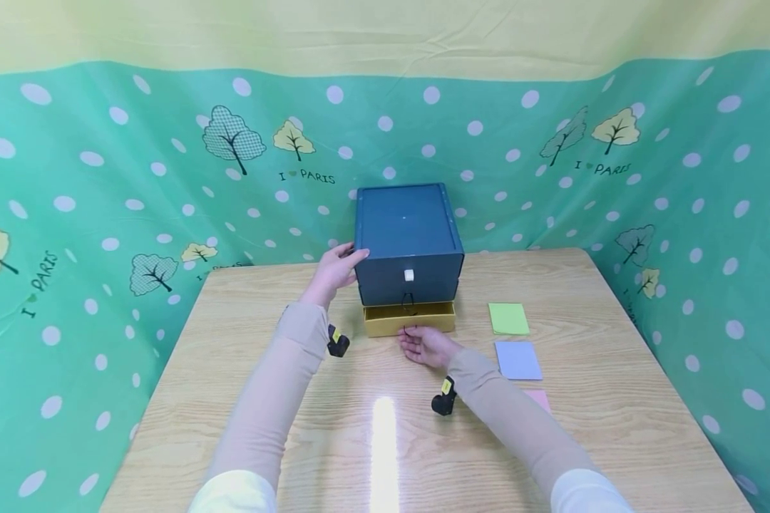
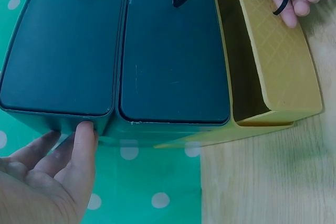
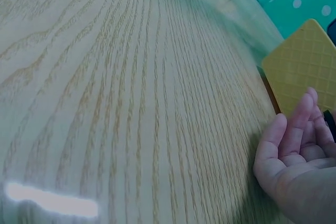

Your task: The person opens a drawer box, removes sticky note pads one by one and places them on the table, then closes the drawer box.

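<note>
A small stacked drawer cabinet (image 1: 404, 221) stands at the back of the table, with dark blue upper tiers. Its yellow bottom drawer (image 1: 380, 327) is pulled partly out, and the part of its inside that shows in the left wrist view looks empty. My left hand (image 1: 335, 272) rests against the cabinet's left side near the upper front corner, fingers and thumb fairly straight. Palm up, my right hand (image 1: 428, 347) is at the yellow drawer's front, a finger hooked through its black loop handle (image 2: 284, 4). The right wrist view hides most of that handle.
Green (image 1: 509, 318), blue (image 1: 518, 360) and pink (image 1: 539, 399) paper squares lie on the table right of the cabinet, the pink one partly behind my right sleeve. The middle blue drawer (image 2: 173, 66) and top drawer (image 2: 58, 51) are closed. A patterned curtain (image 1: 385, 142) hangs behind.
</note>
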Demonstrator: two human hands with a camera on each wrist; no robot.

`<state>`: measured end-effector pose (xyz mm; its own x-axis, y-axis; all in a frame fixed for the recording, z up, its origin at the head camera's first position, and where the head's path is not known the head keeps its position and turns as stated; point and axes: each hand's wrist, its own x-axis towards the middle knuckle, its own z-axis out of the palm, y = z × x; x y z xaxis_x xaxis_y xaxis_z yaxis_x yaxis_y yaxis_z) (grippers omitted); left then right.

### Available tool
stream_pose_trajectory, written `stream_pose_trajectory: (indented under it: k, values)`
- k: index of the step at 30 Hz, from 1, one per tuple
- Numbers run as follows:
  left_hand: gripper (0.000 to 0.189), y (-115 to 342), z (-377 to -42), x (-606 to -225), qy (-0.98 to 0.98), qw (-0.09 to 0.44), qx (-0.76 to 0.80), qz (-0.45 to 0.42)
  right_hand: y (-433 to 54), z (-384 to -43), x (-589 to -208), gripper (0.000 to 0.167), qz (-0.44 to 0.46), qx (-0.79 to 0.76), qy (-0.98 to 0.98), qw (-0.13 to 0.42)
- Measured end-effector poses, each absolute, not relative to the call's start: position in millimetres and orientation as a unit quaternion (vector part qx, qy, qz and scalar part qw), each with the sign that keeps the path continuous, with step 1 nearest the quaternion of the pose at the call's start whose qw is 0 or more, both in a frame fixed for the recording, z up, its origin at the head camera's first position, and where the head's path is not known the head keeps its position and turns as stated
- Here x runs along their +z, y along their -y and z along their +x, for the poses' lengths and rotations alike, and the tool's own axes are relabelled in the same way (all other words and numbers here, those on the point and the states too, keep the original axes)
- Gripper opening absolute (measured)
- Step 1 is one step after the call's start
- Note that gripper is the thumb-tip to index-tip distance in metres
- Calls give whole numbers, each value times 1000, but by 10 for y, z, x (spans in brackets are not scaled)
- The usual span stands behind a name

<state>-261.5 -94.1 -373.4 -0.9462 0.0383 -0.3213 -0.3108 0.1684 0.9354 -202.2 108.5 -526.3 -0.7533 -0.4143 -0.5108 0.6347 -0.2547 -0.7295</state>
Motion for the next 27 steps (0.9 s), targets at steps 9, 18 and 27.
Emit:
stream_pose_trajectory:
  k: [9,18,27]
  values:
    - [69,968,-2583,-3758,-758,141,630,-94,-1024,-2043,-5286,21,127,-785,-520,312]
    - [69,949,-2598,-3758,-764,132,626,-87,-982,-2079,-5246,20,134,-789,-526,286]
    - [70,955,-2616,-3760,-763,136,626,-88,-961,-2141,-5233,29,136,-789,-530,281]
